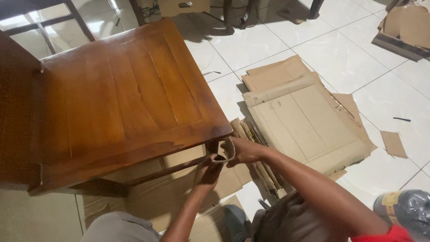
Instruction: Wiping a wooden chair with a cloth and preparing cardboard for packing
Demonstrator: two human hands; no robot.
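Observation:
A brown wooden chair point(125, 98) stands in front of me, its seat filling the left half of the head view. At the seat's near right corner, both hands meet around the top of the chair leg. My right hand point(244, 150) presses a strip of corrugated cardboard point(229, 148) against the leg. My left hand point(208, 171) reaches up from below and pinches the lower end of the same strip. The leg itself is mostly hidden behind the hands.
A stack of flattened cardboard sheets point(300, 118) lies on the white tiled floor point(349, 58) to the right. More cardboard point(179, 192) lies under the chair. A small cardboard scrap point(393, 144) and another box point(405, 29) sit further right. A plastic-wrapped roll point(405, 208) is at the bottom right.

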